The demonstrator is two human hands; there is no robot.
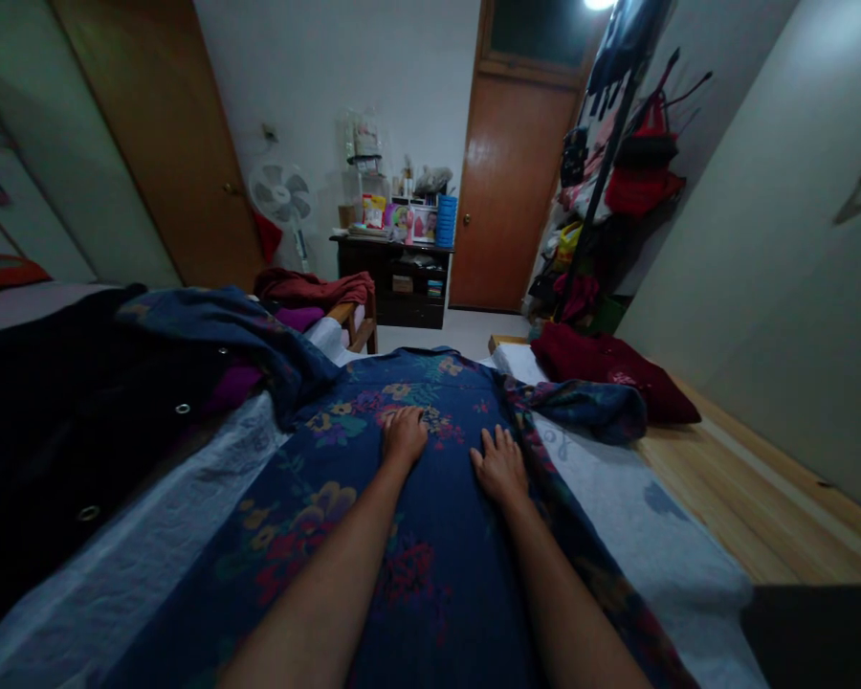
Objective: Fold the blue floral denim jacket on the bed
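Observation:
A dark blue garment with a flower print [445, 478] lies spread out, its collar at the far end and its sleeves reaching out to both sides. My left hand [404, 435] rests on the upper middle of the cloth, fingers slightly curled and holding nothing. To the right of it, my right hand [500, 465] lies flat on the garment with its fingers apart. Under the garment is a pale, patterned sheet [617, 498].
Dark clothing with metal rings [115, 421] covers the left side. A dark red cloth [609, 368] lies at the right, beside a wooden board [732, 478]. Farther back stand a fan [282, 194], a dark cabinet [391, 282] and a pole with hanging bags [607, 191].

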